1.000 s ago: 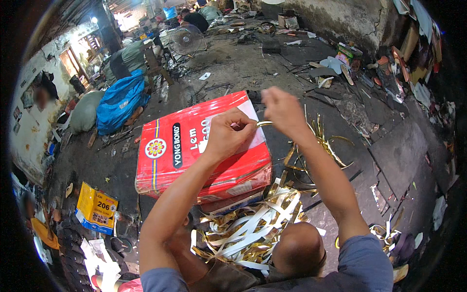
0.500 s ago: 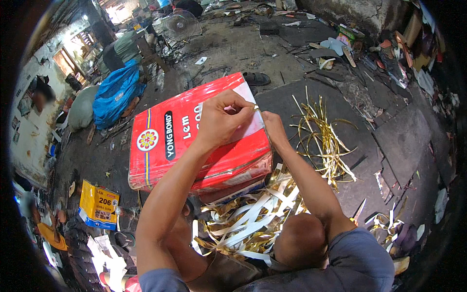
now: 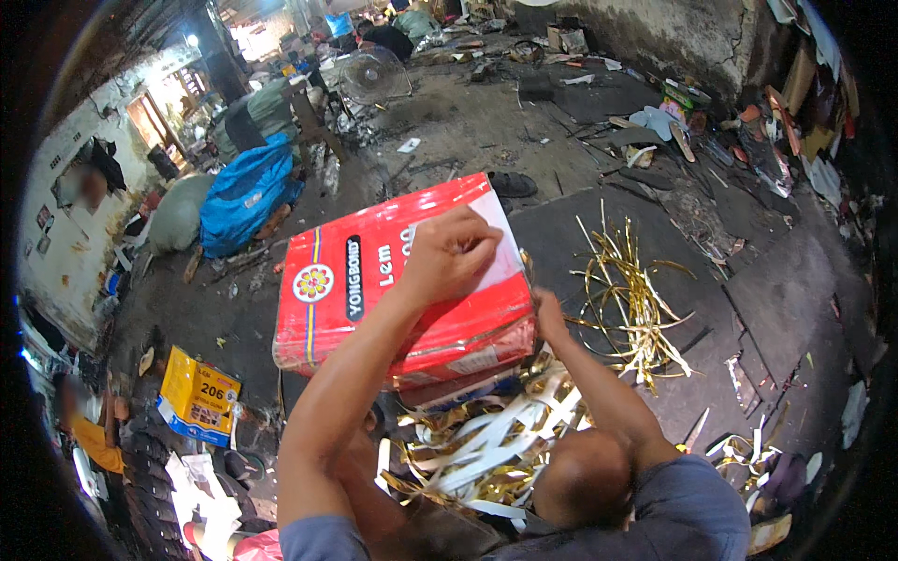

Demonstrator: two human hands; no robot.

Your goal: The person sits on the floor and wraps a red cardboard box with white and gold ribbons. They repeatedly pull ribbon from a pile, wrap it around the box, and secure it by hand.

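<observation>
Red, glossy, flower-printed box (image 3: 369,257), left hand (image 3: 449,252) curled over it, right hand (image 3: 549,316) unclear.

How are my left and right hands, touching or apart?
Apart. The head view shows part of the red box between the left hand, over it, and the right hand, by its right edge.

Head-worn fisheye, near, downward over the hands (image 3: 451,254)

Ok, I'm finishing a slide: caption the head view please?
Left hand over a red carton, right hand by its side, gold strips to the right.
</observation>
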